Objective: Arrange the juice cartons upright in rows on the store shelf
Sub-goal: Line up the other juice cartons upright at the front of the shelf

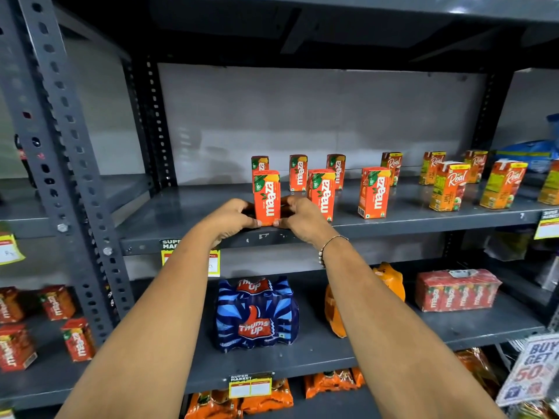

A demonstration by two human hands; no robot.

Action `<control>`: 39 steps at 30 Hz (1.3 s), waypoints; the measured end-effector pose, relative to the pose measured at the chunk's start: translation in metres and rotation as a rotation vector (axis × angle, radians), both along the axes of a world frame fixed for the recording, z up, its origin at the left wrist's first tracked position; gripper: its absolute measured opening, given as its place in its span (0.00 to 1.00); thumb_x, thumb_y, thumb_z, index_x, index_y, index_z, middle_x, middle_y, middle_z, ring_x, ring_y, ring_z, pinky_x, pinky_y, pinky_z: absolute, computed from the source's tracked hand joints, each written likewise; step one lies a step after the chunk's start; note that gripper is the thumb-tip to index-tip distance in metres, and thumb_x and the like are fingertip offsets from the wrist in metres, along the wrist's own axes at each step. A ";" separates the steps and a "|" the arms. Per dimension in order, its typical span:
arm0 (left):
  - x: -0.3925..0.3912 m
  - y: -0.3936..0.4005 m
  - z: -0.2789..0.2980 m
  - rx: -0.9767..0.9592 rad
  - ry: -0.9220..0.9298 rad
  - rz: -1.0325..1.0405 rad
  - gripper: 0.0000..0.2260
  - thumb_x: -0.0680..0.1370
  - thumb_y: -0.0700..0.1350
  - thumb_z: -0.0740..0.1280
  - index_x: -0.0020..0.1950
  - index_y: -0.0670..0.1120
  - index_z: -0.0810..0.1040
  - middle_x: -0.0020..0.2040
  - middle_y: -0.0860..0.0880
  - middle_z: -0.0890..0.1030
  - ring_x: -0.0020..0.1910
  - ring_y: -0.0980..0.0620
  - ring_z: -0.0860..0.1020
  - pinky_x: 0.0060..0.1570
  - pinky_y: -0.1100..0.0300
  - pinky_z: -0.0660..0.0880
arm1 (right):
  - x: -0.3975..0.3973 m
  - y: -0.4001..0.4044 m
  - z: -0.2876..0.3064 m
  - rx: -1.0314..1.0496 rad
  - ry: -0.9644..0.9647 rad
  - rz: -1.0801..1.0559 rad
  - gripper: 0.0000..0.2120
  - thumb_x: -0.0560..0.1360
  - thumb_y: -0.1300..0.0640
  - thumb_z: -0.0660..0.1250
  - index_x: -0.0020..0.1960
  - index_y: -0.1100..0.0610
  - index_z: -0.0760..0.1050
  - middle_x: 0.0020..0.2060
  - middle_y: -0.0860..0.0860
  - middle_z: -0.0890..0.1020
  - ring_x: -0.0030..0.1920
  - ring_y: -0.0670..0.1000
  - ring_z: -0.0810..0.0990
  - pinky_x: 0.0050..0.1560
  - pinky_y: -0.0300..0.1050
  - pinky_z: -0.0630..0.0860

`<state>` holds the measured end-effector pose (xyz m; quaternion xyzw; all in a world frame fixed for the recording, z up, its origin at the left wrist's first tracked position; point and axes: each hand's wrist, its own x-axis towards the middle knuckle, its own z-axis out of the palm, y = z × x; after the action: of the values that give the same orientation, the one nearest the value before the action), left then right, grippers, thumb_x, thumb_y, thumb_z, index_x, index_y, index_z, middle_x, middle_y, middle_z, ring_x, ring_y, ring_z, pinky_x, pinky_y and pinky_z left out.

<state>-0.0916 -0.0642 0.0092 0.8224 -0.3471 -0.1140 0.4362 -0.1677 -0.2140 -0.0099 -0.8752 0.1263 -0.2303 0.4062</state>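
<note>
- Front Maaza carton (266, 197): upright at the front edge of the grey shelf (193, 213), leftmost in the front row, label facing out.
- Left hand (228, 220): against the carton's left side near its base; fingers closed onto the carton, thumb at the lower front corner.
- Right hand (299, 217): against the carton's right side near its base; fingers likewise pressed onto it. A beaded bracelet (328, 246) sits on this wrist.
- Front row, to the right: a second Maaza carton (323, 193) just beside the right hand and a third Maaza carton (374, 192) further along, both upright, spaced apart.
- Back row: three smaller-looking Maaza cartons (298, 172) upright behind the front ones, near the rear wall.
- Right portion of the shelf: Real juice cartons (449, 186) upright in two rows, some turned slightly off square.
- Shelf below: a Thums Up pack (257, 316), an orange wrapped pack (390, 279) and a shrink-wrapped Maaza multipack (455, 290).
</note>
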 end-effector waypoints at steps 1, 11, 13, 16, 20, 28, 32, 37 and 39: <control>0.000 0.000 0.000 -0.002 -0.003 0.001 0.16 0.74 0.39 0.70 0.62 0.41 0.78 0.58 0.44 0.82 0.59 0.47 0.78 0.65 0.50 0.71 | 0.000 0.001 0.000 -0.002 -0.004 -0.003 0.21 0.69 0.61 0.73 0.61 0.57 0.74 0.57 0.54 0.82 0.58 0.53 0.79 0.62 0.49 0.73; 0.002 0.000 -0.002 0.004 -0.007 0.004 0.16 0.75 0.39 0.69 0.62 0.41 0.78 0.58 0.44 0.82 0.60 0.46 0.78 0.66 0.48 0.70 | -0.004 0.004 0.000 -0.027 0.011 -0.011 0.19 0.71 0.60 0.72 0.60 0.57 0.74 0.56 0.54 0.81 0.58 0.53 0.78 0.59 0.47 0.73; 0.003 -0.001 -0.003 0.008 -0.009 0.003 0.16 0.75 0.39 0.69 0.62 0.40 0.78 0.58 0.43 0.82 0.60 0.46 0.78 0.66 0.48 0.70 | -0.004 0.005 0.002 -0.036 0.017 -0.013 0.20 0.70 0.60 0.72 0.61 0.57 0.73 0.57 0.55 0.81 0.58 0.54 0.78 0.61 0.49 0.74; 0.003 -0.001 -0.003 0.013 -0.017 0.000 0.15 0.74 0.39 0.69 0.61 0.40 0.78 0.57 0.43 0.82 0.58 0.46 0.78 0.65 0.48 0.71 | -0.006 0.006 0.003 -0.039 0.020 -0.008 0.22 0.70 0.61 0.73 0.63 0.58 0.72 0.58 0.56 0.81 0.59 0.55 0.78 0.63 0.52 0.73; 0.001 -0.002 -0.003 0.003 -0.024 -0.006 0.14 0.74 0.39 0.70 0.59 0.40 0.79 0.55 0.43 0.83 0.56 0.46 0.79 0.61 0.51 0.73 | -0.009 0.006 0.003 -0.042 0.004 0.000 0.24 0.70 0.61 0.73 0.64 0.59 0.72 0.59 0.56 0.81 0.59 0.55 0.78 0.63 0.49 0.73; 0.003 -0.002 -0.005 -0.018 -0.015 -0.021 0.12 0.73 0.38 0.70 0.57 0.42 0.78 0.54 0.44 0.83 0.53 0.49 0.79 0.59 0.53 0.73 | -0.012 0.010 0.000 -0.112 -0.026 -0.038 0.24 0.71 0.61 0.72 0.65 0.59 0.71 0.60 0.56 0.80 0.61 0.55 0.78 0.63 0.49 0.72; 0.006 -0.002 -0.006 -0.092 0.024 -0.043 0.17 0.73 0.35 0.70 0.60 0.45 0.75 0.55 0.48 0.81 0.58 0.50 0.78 0.61 0.55 0.72 | -0.013 0.015 -0.009 -0.182 -0.089 -0.115 0.23 0.72 0.59 0.71 0.66 0.58 0.71 0.59 0.56 0.81 0.60 0.56 0.78 0.61 0.48 0.73; 0.009 0.000 -0.007 -0.112 0.033 -0.056 0.20 0.72 0.36 0.71 0.63 0.45 0.75 0.59 0.47 0.81 0.60 0.50 0.77 0.66 0.52 0.70 | -0.015 0.019 -0.013 -0.210 -0.123 -0.150 0.22 0.74 0.58 0.69 0.67 0.59 0.70 0.58 0.57 0.81 0.59 0.57 0.79 0.59 0.49 0.74; 0.008 -0.001 -0.007 -0.100 0.025 -0.054 0.18 0.72 0.37 0.72 0.60 0.47 0.75 0.58 0.48 0.81 0.60 0.50 0.78 0.66 0.50 0.70 | -0.016 0.020 -0.014 -0.209 -0.126 -0.153 0.22 0.74 0.59 0.69 0.67 0.60 0.70 0.58 0.57 0.81 0.59 0.57 0.79 0.59 0.50 0.74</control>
<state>-0.0835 -0.0648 0.0018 0.7886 -0.3689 -0.1184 0.4775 -0.1832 -0.1945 -0.0236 -0.8844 0.1421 -0.3270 0.3013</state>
